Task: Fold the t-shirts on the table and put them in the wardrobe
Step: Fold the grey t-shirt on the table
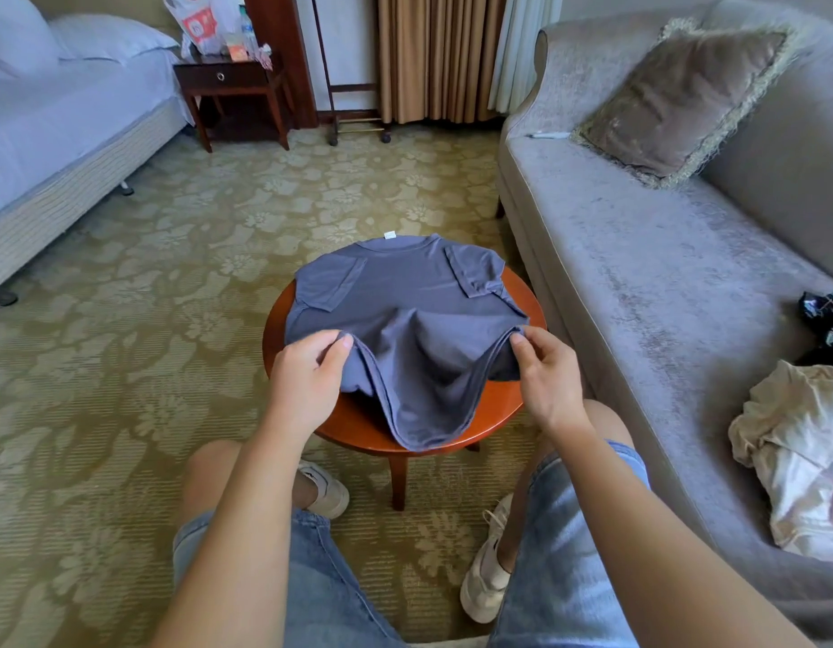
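The grey-blue t-shirt (405,297) lies on the round table (515,406). Its collar is at the far edge, its white tag sticks out past the rim, and both sleeves are folded inward. Its hem end sags over the near edge in a loose loop. The left hand (307,367) pinches the doubled cloth at the table's near-left edge, thumb and forefinger closed on it. The right hand (545,371) pinches the same fold at the near-right edge. Between the 2 hands the fabric dips. Bare wood shows along the right and near rim. The sofa (639,273) stands just beside the table's right edge, with a crumpled cream garment (798,451) on its seat. Left of the table and beyond its far edge, patterned carpet (171,273) lies open up to the bed (55,133).
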The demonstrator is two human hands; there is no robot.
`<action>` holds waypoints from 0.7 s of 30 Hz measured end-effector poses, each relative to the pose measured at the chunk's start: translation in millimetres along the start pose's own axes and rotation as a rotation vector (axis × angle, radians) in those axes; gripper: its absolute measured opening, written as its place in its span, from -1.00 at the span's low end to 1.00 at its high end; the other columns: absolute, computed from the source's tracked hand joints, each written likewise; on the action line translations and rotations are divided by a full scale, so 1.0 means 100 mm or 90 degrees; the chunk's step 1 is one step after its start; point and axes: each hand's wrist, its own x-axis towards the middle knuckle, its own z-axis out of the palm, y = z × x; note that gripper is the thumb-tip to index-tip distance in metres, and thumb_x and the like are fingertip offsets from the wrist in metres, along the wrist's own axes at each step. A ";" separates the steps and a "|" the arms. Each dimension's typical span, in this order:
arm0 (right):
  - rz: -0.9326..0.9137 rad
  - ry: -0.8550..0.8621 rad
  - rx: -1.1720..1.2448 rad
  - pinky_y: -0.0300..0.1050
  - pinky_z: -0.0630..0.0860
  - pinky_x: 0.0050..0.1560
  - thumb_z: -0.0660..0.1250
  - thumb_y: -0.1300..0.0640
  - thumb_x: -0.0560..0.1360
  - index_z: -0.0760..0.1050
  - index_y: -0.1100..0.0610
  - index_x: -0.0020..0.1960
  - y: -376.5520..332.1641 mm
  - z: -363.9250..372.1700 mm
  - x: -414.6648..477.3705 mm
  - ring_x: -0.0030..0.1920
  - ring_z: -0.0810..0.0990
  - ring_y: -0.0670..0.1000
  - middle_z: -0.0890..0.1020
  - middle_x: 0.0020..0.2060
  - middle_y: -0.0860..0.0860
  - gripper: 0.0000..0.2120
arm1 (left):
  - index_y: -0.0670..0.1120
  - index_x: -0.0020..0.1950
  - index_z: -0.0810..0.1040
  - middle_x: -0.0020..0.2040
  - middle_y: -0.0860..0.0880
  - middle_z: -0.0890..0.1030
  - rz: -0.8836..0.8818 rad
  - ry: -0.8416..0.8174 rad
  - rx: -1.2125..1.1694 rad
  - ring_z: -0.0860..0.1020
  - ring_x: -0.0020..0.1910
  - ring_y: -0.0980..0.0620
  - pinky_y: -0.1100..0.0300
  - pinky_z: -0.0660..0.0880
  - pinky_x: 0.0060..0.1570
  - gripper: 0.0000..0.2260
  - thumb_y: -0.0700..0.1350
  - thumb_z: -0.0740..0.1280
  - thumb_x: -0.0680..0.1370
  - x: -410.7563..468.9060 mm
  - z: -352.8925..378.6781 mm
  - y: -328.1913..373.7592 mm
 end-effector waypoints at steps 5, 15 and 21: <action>0.004 0.026 -0.015 -0.10 0.49 -0.01 0.22 0.16 0.62 0.62 0.12 -0.03 -0.12 -0.17 0.06 -0.07 0.60 -0.07 0.66 -0.14 -0.05 -0.80 | -0.04 -0.15 0.52 -0.30 -0.09 0.53 -0.078 0.037 -0.069 0.42 -0.29 0.10 0.16 0.36 -0.22 -0.84 -0.12 0.27 0.63 -0.03 -0.16 0.08; 0.013 0.030 -0.088 -0.04 0.50 -0.08 0.23 0.15 0.61 0.63 0.12 -0.12 -0.28 -0.50 -0.05 -0.13 0.59 -0.02 0.64 -0.23 -0.10 -0.77 | -0.08 -0.08 0.62 -0.18 -0.01 0.56 -0.126 0.035 -0.061 0.50 -0.12 0.01 0.13 0.37 -0.11 -0.83 -0.14 0.25 0.63 -0.20 -0.44 0.08; 0.024 0.032 -0.108 -0.09 0.45 -0.05 0.25 0.18 0.60 0.64 0.19 -0.01 -0.34 -0.65 -0.14 -0.04 0.56 0.03 0.63 -0.14 0.03 -0.80 | -0.07 -0.18 0.43 -0.20 -0.04 0.42 -0.128 0.023 -0.006 0.38 -0.17 0.03 0.13 0.26 -0.16 -0.81 -0.13 0.25 0.63 -0.26 -0.55 0.05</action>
